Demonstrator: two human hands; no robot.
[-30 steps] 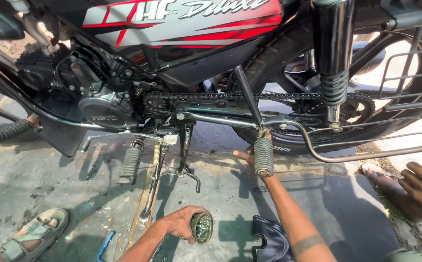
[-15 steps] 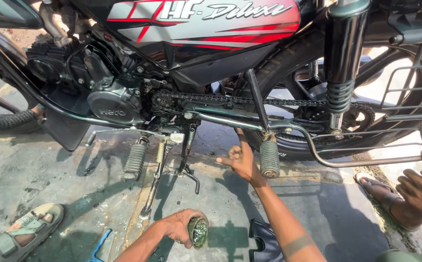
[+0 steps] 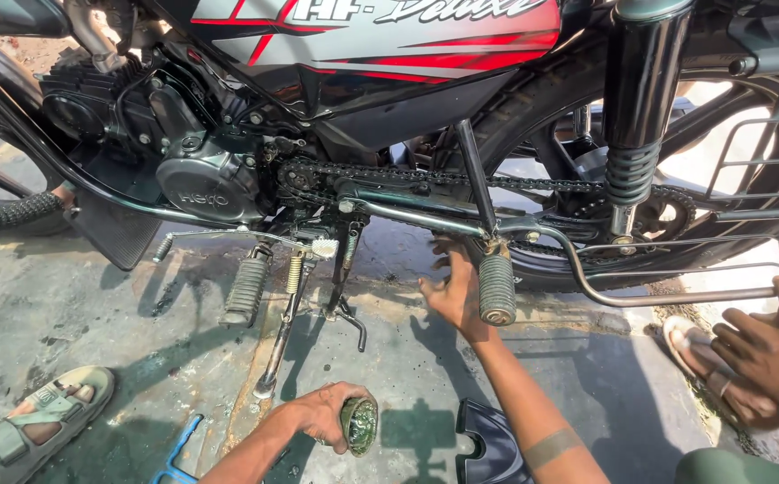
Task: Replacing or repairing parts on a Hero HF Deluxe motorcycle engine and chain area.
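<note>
The motorcycle [image 3: 389, 116] is standing across the far side of the concrete floor [image 3: 76, 305], engine [image 3: 201, 170] to the left, rear shock [image 3: 636, 134] to the right. The chain [image 3: 497, 182] is running between them. Below it, the right hand [image 3: 454, 289] is reaching up just left of the rear footpeg [image 3: 497, 289]. The left hand [image 3: 322, 417] is sitting nearer, low on the floor, holding a small round tin [image 3: 359, 424]. A sandalled foot [image 3: 35, 421] is resting at near left; another person's hand [image 3: 770, 358] is lying at far right.

Open-air roadside repair spot, by the look of it: motorcycle [image 3: 389, 108] propped on its stand over stained, oil-dark concrete ground [image 3: 67, 305] in hard sunlight, chain [image 3: 461, 179] laid bare, sandalled foot [image 3: 40, 421] of a bystander resting close alongside.
</note>
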